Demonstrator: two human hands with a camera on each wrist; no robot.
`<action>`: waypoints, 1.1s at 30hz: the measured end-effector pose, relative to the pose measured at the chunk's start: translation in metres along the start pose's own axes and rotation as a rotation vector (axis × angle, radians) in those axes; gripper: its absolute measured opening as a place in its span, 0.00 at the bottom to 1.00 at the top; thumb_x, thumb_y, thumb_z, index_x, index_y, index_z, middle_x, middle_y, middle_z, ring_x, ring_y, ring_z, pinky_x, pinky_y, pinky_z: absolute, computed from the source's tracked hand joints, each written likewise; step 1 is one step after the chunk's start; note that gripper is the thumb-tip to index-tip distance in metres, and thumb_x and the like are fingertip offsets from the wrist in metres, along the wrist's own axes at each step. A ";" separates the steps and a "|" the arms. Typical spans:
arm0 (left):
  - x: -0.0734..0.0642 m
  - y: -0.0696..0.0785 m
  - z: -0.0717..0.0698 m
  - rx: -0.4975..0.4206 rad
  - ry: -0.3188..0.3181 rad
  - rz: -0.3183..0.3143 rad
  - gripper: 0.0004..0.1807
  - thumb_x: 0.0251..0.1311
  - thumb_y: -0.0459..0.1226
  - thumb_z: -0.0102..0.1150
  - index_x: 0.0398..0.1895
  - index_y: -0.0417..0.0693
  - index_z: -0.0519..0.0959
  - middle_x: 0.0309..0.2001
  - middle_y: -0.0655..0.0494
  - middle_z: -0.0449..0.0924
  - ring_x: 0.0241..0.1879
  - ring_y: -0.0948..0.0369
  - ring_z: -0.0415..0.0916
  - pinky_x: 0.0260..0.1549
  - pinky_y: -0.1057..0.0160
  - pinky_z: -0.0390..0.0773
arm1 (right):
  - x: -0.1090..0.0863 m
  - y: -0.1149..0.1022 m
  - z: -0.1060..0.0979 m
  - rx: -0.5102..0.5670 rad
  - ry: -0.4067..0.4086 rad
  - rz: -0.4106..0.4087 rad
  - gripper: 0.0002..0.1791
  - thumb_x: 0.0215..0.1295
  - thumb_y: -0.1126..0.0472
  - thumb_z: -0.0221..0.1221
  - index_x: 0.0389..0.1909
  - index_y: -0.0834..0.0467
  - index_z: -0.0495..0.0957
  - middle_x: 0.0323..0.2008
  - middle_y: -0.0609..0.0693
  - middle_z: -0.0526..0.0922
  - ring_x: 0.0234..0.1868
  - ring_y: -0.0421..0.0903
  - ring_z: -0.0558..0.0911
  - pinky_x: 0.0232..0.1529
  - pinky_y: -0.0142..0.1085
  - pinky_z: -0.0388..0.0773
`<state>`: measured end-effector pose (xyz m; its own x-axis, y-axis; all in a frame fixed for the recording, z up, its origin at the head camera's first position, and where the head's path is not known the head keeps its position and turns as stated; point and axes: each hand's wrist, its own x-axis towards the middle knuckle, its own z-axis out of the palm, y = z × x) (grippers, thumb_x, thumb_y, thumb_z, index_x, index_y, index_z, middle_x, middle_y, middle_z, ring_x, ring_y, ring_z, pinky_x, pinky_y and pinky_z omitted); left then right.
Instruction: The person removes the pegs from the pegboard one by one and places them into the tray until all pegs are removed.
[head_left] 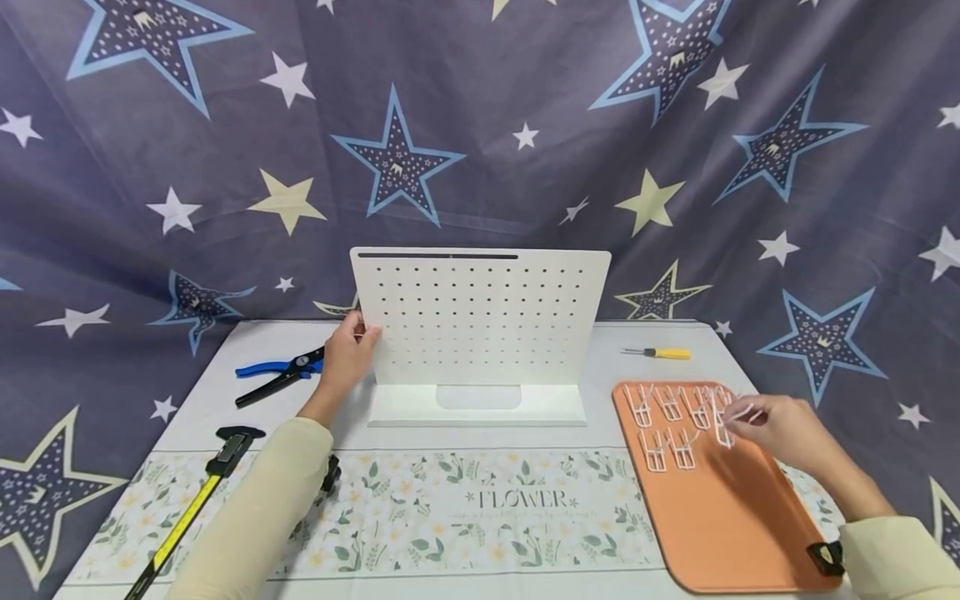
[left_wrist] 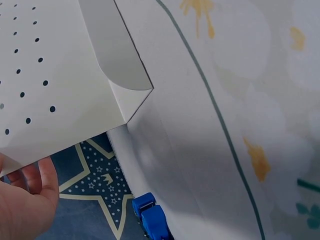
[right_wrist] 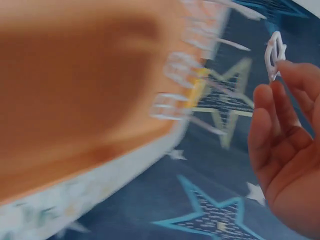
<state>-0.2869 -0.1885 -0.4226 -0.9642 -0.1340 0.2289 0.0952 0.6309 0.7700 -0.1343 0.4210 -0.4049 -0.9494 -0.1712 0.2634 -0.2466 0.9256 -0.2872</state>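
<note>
A white pegboard (head_left: 472, 329) with rows of small holes stands upright on its base on the table. My left hand (head_left: 348, 352) grips its left edge, thumb in front and fingers behind; the left wrist view has the same hand (left_wrist: 27, 200) at the board's edge. Over the far right of the orange tray (head_left: 738, 525), my right hand (head_left: 783, 427) pinches a white wire hook (right_wrist: 274, 54) between thumb and fingertips. Several more white hooks (head_left: 656, 452) lie in the tray's far half, blurred in the right wrist view.
Blue-and-black pliers (head_left: 281, 371) lie left of the board, behind my left forearm. A digital caliper (head_left: 198, 500) lies at the front left. Beyond the tray is a yellow-handled screwdriver (head_left: 663, 353). A star-patterned curtain (head_left: 480, 125) hangs behind the table.
</note>
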 end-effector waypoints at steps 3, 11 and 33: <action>0.001 0.000 0.000 -0.001 -0.003 -0.007 0.13 0.76 0.44 0.50 0.49 0.43 0.71 0.50 0.40 0.80 0.49 0.45 0.77 0.49 0.48 0.76 | -0.006 0.009 0.015 -0.007 -0.075 -0.026 0.07 0.55 0.61 0.73 0.26 0.46 0.85 0.22 0.33 0.83 0.25 0.25 0.76 0.27 0.30 0.75; 0.000 0.002 -0.001 -0.005 -0.006 -0.007 0.14 0.76 0.44 0.50 0.51 0.42 0.72 0.50 0.39 0.81 0.50 0.45 0.77 0.50 0.48 0.75 | -0.015 0.014 0.035 -0.004 -0.151 -0.025 0.11 0.53 0.64 0.72 0.25 0.43 0.83 0.21 0.30 0.80 0.24 0.24 0.73 0.27 0.30 0.73; -0.001 0.004 0.000 0.006 -0.001 -0.016 0.15 0.77 0.45 0.50 0.53 0.42 0.72 0.51 0.39 0.81 0.51 0.45 0.78 0.50 0.47 0.76 | -0.019 0.022 0.037 0.020 -0.272 0.049 0.07 0.57 0.62 0.71 0.31 0.45 0.84 0.24 0.34 0.82 0.27 0.27 0.74 0.30 0.31 0.74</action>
<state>-0.2851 -0.1862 -0.4201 -0.9657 -0.1433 0.2166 0.0787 0.6332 0.7700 -0.1293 0.4322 -0.4507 -0.9770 -0.2130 -0.0072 -0.2002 0.9286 -0.3123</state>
